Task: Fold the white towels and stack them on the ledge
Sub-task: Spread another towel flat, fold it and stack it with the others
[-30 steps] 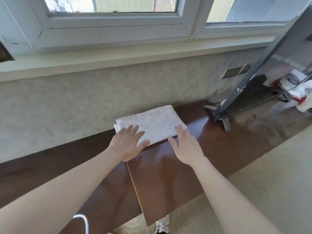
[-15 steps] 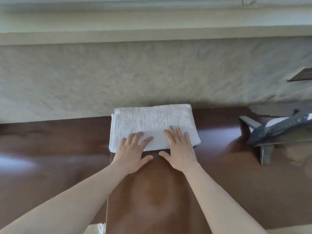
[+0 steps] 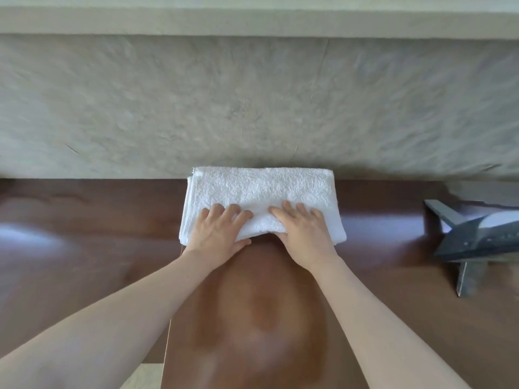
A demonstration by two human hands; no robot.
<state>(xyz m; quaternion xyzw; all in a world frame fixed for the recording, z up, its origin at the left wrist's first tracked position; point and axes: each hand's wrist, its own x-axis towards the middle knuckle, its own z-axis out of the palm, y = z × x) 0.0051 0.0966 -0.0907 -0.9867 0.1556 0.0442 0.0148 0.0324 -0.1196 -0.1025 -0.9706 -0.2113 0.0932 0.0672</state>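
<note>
Folded white towel point(image 3: 261, 192) lies flat on the brown ledge point(image 3: 98, 220), far edge against the textured grey wall point(image 3: 252, 102). Layered folds show along its left edge. Near edge bulges up slightly between the hands.

Left hand point(image 3: 217, 230): on the towel's near-left part, fingers spread and slightly bent, tips pressing into the terry. Thumb sits at the near edge, tip by the towel's underside. Whether it actually pinches the edge cannot be told; reads as a flat press, nothing grasped.

Right hand point(image 3: 302, 230): on the near-right part, fingers fairly straight, lying on top of the towel, palm over the near edge. Thumb hidden or tucked at the edge. Also a press, no grasp visible.

Hands are near each other, not touching, with a strip of towel between them. Both bare forearms come in from the bottom corners.

A lighter brown board point(image 3: 252, 318) runs from the bottom of the view up to the towel's near edge, between the forearms; its left edge shows as a thin line against the darker ledge.

To the right, well apart from the towel, a dark grey metal stand foot point(image 3: 471, 242) rests on the ledge. A pale sill point(image 3: 252, 21) runs above the wall. View is motion-blurred toward the edges.
</note>
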